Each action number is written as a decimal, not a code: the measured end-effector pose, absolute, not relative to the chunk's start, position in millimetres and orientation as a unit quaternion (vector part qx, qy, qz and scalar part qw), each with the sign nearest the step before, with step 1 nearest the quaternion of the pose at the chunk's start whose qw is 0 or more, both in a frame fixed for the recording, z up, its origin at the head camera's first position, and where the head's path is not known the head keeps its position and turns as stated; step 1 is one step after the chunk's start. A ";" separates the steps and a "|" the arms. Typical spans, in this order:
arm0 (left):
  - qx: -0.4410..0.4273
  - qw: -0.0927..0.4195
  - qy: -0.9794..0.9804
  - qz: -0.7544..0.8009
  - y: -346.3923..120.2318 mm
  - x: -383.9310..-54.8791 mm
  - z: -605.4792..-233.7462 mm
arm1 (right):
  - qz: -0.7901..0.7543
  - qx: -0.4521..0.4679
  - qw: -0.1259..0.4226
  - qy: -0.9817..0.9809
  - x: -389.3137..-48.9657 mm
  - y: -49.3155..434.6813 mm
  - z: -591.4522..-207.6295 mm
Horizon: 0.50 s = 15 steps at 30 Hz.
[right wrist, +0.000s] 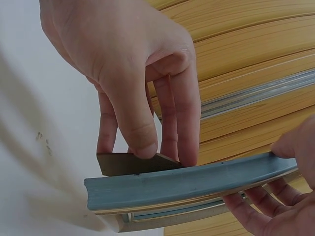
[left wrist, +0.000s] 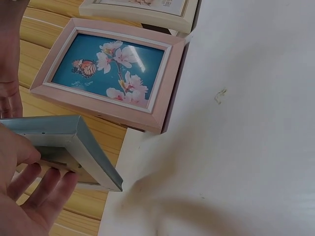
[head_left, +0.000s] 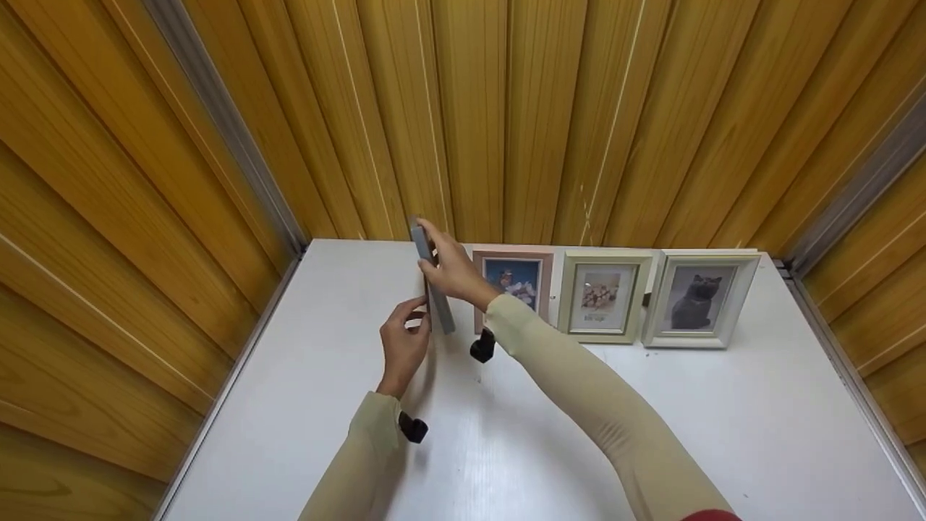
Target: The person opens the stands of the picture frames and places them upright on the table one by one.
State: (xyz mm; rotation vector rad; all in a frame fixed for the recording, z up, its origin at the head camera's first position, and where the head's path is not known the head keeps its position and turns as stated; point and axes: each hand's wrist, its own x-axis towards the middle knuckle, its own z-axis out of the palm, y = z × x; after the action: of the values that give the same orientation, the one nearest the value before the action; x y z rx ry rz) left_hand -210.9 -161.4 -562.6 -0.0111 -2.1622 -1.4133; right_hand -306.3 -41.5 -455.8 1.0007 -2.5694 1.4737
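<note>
A blue-grey picture frame [head_left: 434, 282] is held upright and edge-on to the head view at the back of the white table. My right hand [head_left: 459, 271] grips its upper part; in the right wrist view the fingers of that hand [right wrist: 275, 206] curl round the frame's moulding. Lower down, my left hand [head_left: 405, 347] is at the back side of the frame. It pinches the dark stand flap [right wrist: 128, 164] there between thumb and fingers, and the flap sticks out from the back. The frame's picture is hidden from the head view.
To the right stand a pink frame [left wrist: 165, 83] with a butterfly-and-blossom picture, a cream frame [head_left: 631, 297], and a white frame [head_left: 723, 318] with a grey cat picture. Behind the white table [head_left: 304, 347] rises a wood-panelled wall [head_left: 535, 130].
</note>
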 end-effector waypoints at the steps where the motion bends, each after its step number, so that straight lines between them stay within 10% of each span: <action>1: -0.004 0.280 -0.806 -0.522 -162.4 -210.5 -561.7 | 0.472 0.320 0.008 -0.821 -306.0 -41.4 -455.5; 15: 0.011 0.331 -0.819 -0.468 -181.1 -206.7 -560.1 | 0.485 0.325 0.004 -0.812 -305.3 -42.0 -455.0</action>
State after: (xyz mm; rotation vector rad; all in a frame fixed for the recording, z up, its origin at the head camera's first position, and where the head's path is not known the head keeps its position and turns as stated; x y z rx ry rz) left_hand -206.7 -181.1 -560.1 0.0279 -2.1414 -1.2245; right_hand -305.3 -42.0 -455.0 1.0178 -2.5438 1.5187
